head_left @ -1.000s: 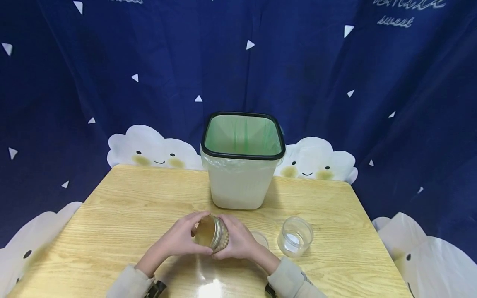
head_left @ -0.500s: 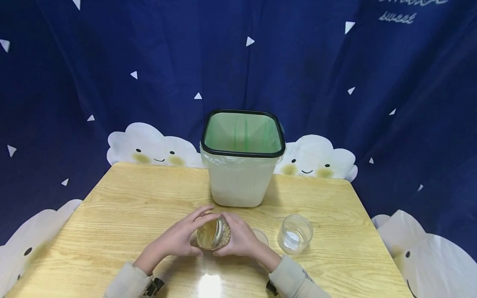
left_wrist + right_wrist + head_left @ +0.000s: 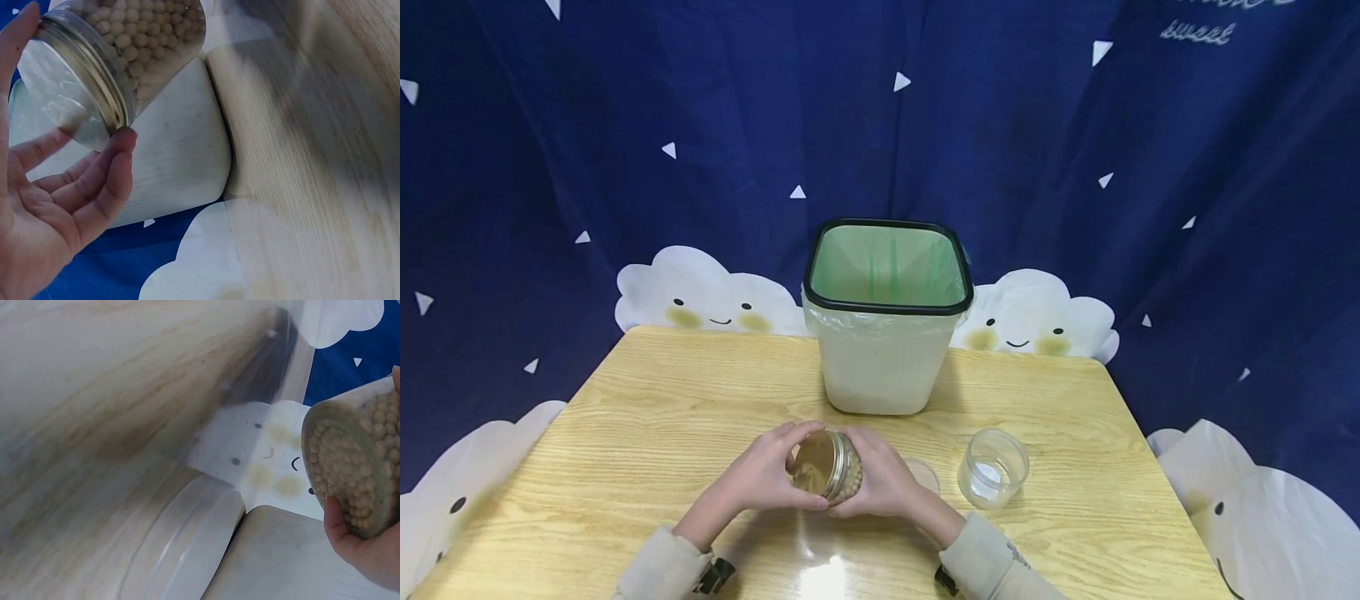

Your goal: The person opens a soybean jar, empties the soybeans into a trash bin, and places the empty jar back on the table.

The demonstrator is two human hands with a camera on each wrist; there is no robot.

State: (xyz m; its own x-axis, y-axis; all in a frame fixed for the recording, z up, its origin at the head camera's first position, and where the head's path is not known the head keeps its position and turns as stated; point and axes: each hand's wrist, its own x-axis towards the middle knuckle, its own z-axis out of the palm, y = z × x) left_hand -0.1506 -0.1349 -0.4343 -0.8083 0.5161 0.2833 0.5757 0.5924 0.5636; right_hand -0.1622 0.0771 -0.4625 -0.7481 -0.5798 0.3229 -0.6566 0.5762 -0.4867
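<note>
A clear jar [image 3: 853, 475] of small beige balls lies tilted on its side between both hands. Its gold-rimmed lid [image 3: 816, 464] faces left. My left hand [image 3: 767, 477] pinches the lid rim, thumb on one edge and fingers on the opposite one; the left wrist view shows the rim [image 3: 87, 65] against the fingertips [image 3: 125, 139]. Around the jar's body, near its base, my right hand [image 3: 883, 482] holds on. In the right wrist view the ball-filled base [image 3: 344, 469] shows, with the right thumb [image 3: 335, 519] against its edge.
Behind the hands stands a white bin [image 3: 880, 367] with a black rim and a thin liner. To the right are an open clear round container [image 3: 1000, 446] and a flat clear disc [image 3: 922, 473], partly behind the right arm. The wooden table [image 3: 700, 383] meets a blue curtain.
Half a second ago the left fingers were loosened and spread off the lid; now they grip its rim again, much as one second ago. The right hand keeps holding the jar.
</note>
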